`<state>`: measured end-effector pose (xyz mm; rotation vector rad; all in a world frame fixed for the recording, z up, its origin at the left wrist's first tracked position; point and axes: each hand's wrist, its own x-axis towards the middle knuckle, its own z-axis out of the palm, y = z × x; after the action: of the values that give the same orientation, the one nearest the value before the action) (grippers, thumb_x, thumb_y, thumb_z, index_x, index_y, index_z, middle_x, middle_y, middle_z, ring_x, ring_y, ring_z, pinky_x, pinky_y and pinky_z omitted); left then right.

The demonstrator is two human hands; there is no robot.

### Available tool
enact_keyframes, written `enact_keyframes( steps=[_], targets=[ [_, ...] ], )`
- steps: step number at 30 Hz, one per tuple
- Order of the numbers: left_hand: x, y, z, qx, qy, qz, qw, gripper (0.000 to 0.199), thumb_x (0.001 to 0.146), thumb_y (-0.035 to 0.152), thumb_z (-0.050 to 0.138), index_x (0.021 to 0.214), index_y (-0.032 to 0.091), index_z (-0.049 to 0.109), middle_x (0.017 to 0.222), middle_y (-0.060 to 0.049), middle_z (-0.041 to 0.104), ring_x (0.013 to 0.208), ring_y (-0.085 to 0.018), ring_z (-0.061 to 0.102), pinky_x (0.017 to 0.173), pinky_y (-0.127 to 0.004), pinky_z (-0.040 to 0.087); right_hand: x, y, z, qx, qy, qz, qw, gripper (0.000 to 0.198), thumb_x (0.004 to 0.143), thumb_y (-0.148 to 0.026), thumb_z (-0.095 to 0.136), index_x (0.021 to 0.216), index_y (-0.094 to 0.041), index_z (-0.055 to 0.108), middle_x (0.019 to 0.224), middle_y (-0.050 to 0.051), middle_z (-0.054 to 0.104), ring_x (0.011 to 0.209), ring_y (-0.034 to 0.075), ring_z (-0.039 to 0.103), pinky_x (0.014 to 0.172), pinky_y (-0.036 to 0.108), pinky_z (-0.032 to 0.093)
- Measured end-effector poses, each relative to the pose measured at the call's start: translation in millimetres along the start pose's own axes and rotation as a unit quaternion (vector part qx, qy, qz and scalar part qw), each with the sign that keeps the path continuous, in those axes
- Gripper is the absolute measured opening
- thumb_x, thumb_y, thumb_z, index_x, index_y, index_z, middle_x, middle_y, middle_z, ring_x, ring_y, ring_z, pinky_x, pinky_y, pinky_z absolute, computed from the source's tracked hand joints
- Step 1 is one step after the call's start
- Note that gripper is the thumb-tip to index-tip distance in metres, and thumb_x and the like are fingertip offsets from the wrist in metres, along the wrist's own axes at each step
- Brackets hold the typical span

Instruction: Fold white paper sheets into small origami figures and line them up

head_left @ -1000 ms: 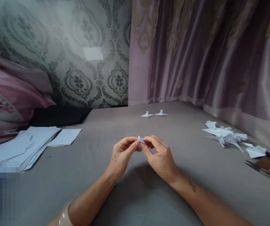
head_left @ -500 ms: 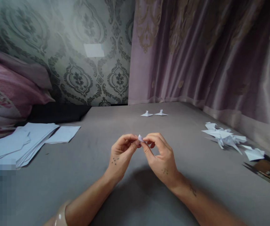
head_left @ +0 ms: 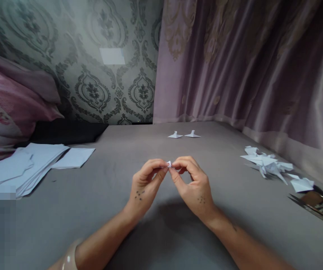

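Between my fingertips is a small folded piece of white paper [head_left: 169, 164], held above the grey surface. My left hand [head_left: 147, 182] pinches its left side with thumb and forefinger. From the right, my right hand [head_left: 192, 183] pinches the same paper, its fingertips almost touching those of the left. Most of the paper is hidden by the fingers, so its full shape cannot be made out. Farther back stand two small folded paper figures, a left one [head_left: 175, 135] and a right one [head_left: 192, 134], each with flat points and a raised middle.
At the left lies a stack of white paper sheets [head_left: 44, 159] with a smaller sheet [head_left: 74, 158] beside it. Several folded paper figures [head_left: 268, 163] are heaped at the right, near scissors [head_left: 299, 200] and an open case [head_left: 315, 202]. A black cloth [head_left: 68, 131] lies behind the stack.
The fingers have shifted slightly on the folded paper, and less of its tip stands above them. The view has moved a little; other things stay in place.
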<state>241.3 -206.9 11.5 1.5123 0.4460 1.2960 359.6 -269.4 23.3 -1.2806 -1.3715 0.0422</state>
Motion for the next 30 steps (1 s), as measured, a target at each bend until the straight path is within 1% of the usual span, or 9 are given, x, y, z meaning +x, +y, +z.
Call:
enact_keyframes(
  steps=[6,11,17,21,23,25,28,30],
  targets=[
    [0.5,2.2,-2.9,0.04,-0.02,0.022,0.999,0.008,0.082,0.017,0.063,0.086,0.021,0.069,0.089,-0.004,0.063,0.085,-0.016,0.059,0.079,-0.027,0.047,0.0,1.8,-0.7,0.005,-0.001,-0.007,1.0,0.007,0.084,-0.015,0.058,0.086,-0.021,0.06,0.084,0.001,0.058,0.075,0.013,0.055,0.069,0.029,0.047],
    [1.8,2.0,-4.1,0.056,-0.03,0.017,0.998,0.006,0.083,0.02,0.063,0.086,0.021,0.068,0.089,-0.004,0.063,0.085,-0.017,0.059,0.08,-0.029,0.047,0.9,2.1,-1.0,0.003,-0.006,-0.006,1.0,0.008,0.085,-0.015,0.057,0.086,-0.021,0.061,0.084,0.002,0.058,0.075,0.014,0.055,0.07,0.029,0.048],
    [2.6,-0.8,-5.9,0.047,-0.04,-0.031,0.998,0.007,0.083,0.025,0.063,0.085,0.019,0.066,0.088,-0.004,0.063,0.085,-0.017,0.058,0.08,-0.028,0.047,1.4,2.0,-1.4,0.003,-0.017,0.001,1.0,0.006,0.085,-0.016,0.057,0.084,-0.021,0.06,0.082,0.002,0.058,0.074,0.014,0.055,0.07,0.029,0.048],
    [3.2,-0.4,-5.4,0.009,-0.043,-0.085,0.995,0.009,0.081,0.027,0.065,0.084,0.018,0.066,0.086,-0.003,0.064,0.083,-0.016,0.059,0.079,-0.027,0.047,0.5,2.9,-0.2,0.017,-0.021,0.02,0.999,0.005,0.085,-0.019,0.057,0.083,-0.021,0.06,0.085,0.002,0.061,0.079,0.015,0.058,0.072,0.031,0.049],
    [3.3,-0.5,-3.9,-0.025,-0.035,-0.116,0.992,0.01,0.08,0.027,0.067,0.083,0.017,0.065,0.082,-0.002,0.064,0.08,-0.015,0.059,0.077,-0.026,0.048,-0.5,3.3,1.1,0.03,-0.022,0.041,0.998,0.004,0.085,-0.02,0.058,0.085,-0.022,0.061,0.084,0.002,0.063,0.08,0.015,0.059,0.074,0.031,0.049],
    [3.0,-2.0,-2.3,-0.06,-0.021,-0.133,0.989,0.012,0.078,0.026,0.069,0.083,0.017,0.063,0.08,-0.001,0.064,0.078,-0.013,0.059,0.074,-0.025,0.048,-1.4,3.9,2.6,0.046,-0.015,0.07,0.996,0.004,0.084,-0.021,0.06,0.088,-0.021,0.062,0.083,0.001,0.065,0.078,0.015,0.061,0.074,0.03,0.05],
    [2.4,-6.4,-1.3,-0.098,-0.008,-0.143,0.985,0.017,0.077,0.025,0.07,0.088,0.019,0.059,0.077,0.002,0.062,0.071,-0.01,0.056,0.066,-0.021,0.045,-1.8,5.8,4.7,0.077,-0.003,0.107,0.991,0.011,0.081,-0.023,0.063,0.093,-0.021,0.062,0.084,0.002,0.067,0.078,0.014,0.062,0.073,0.029,0.051],
    [2.0,-8.9,-1.3,-0.103,-0.006,-0.153,0.983,0.02,0.077,0.024,0.07,0.09,0.019,0.057,0.076,0.002,0.061,0.068,-0.009,0.054,0.062,-0.02,0.043,-1.4,8.0,5.6,0.095,-0.003,0.129,0.987,0.017,0.079,-0.025,0.065,0.096,-0.02,0.062,0.086,0.003,0.067,0.078,0.015,0.062,0.073,0.029,0.052]
  ],
)
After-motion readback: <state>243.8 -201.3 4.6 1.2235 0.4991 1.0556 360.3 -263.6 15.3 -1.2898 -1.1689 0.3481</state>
